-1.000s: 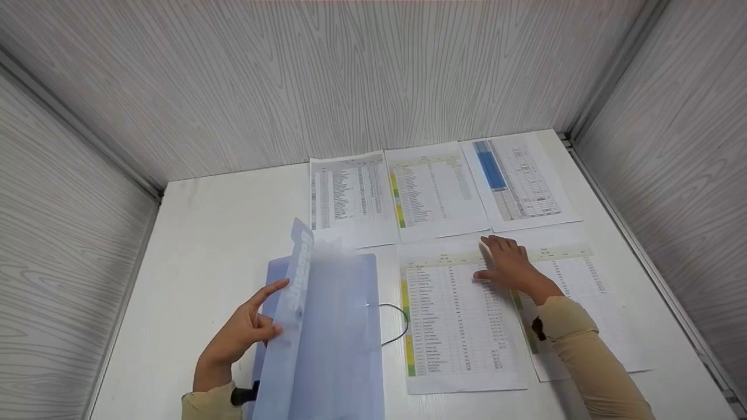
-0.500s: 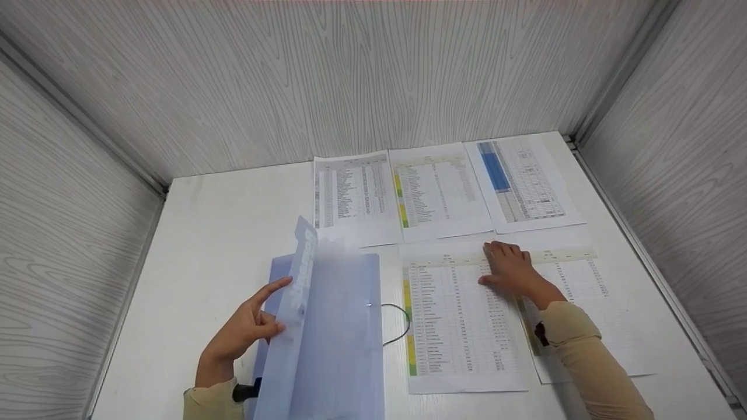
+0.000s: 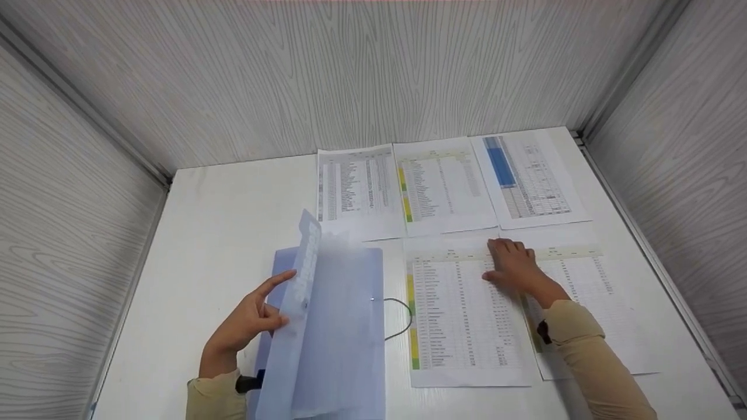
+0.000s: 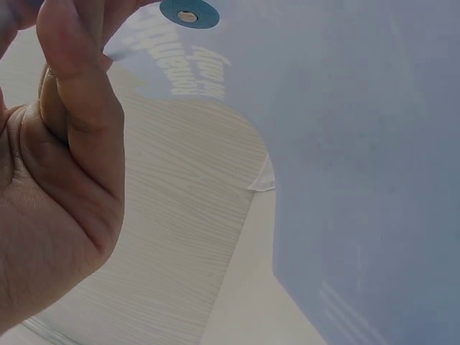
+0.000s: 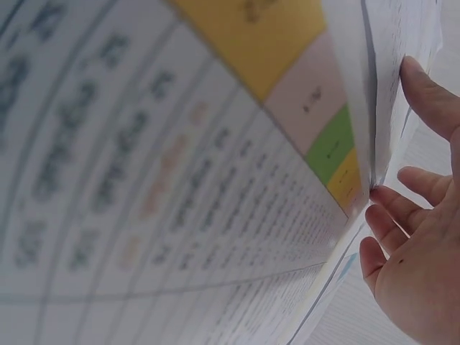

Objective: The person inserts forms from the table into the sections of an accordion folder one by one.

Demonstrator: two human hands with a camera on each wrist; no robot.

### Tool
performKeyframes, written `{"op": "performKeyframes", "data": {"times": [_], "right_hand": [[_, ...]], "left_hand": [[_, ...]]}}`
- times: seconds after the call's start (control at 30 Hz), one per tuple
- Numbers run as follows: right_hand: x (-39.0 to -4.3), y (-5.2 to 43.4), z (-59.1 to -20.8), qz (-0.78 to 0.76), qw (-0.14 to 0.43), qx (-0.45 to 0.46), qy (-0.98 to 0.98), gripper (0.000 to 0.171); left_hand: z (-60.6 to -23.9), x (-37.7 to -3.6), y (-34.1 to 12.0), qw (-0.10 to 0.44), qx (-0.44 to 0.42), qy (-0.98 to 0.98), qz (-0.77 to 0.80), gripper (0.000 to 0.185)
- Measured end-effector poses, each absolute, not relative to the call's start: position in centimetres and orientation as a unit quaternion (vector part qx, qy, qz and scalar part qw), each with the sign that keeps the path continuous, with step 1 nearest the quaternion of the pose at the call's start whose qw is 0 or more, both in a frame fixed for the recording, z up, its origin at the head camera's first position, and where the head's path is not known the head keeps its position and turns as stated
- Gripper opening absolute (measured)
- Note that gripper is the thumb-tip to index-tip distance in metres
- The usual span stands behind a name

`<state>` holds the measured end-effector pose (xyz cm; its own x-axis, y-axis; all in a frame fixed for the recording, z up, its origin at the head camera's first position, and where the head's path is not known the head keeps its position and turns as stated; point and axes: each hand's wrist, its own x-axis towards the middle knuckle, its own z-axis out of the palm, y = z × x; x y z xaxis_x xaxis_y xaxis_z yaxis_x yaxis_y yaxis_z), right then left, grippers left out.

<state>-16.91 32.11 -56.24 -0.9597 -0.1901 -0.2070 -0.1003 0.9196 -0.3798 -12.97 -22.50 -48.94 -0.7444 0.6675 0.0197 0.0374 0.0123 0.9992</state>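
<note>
Pinching the raised flap of a translucent blue folder (image 3: pixel 332 326), the left hand (image 3: pixel 248 324) holds it open on the white table (image 3: pixel 216 233); the right hand (image 3: pixel 513 265) presses flat-fingered on a printed sheet (image 3: pixel 461 315) just beside the folder.

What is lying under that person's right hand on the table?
The right hand rests flat on a printed sheet with yellow and green side bands, at its edge beside another sheet. The print beneath the palm is covered.

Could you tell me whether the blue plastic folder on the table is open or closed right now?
Open. The left hand holds the blue folder's front flap lifted off the body, and its elastic cord lies loose beside it.
</note>
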Motion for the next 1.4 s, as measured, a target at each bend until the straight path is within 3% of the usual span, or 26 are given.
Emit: {"op": "performKeyframes", "data": {"times": [0.63, 0.97, 1.13, 1.4], "right_hand": [[-17.6, 31.9, -56.1, -0.27, 0.161, -0.037, 0.949, 0.093], [-17.0, 32.8, -55.6, -0.355, 0.128, -0.063, 0.924, 0.078], [-16.6, 33.0, -55.6, -0.416, 0.151, -0.075, 0.894, 0.066], [-16.1, 33.2, -55.3, -0.482, 0.173, -0.095, 0.853, 0.064]], "left_hand": [[-48.7, -13.4, -22.5, 0.236, 0.24, 0.714, 0.614, 0.077], [-48.2, -14.1, -22.0, 0.248, 0.241, 0.699, 0.626, 0.077], [-48.4, -13.5, -22.1, 0.259, 0.226, 0.693, 0.633, 0.078], [-48.8, -12.7, -22.2, 0.259, 0.217, 0.686, 0.645, 0.077]]}}
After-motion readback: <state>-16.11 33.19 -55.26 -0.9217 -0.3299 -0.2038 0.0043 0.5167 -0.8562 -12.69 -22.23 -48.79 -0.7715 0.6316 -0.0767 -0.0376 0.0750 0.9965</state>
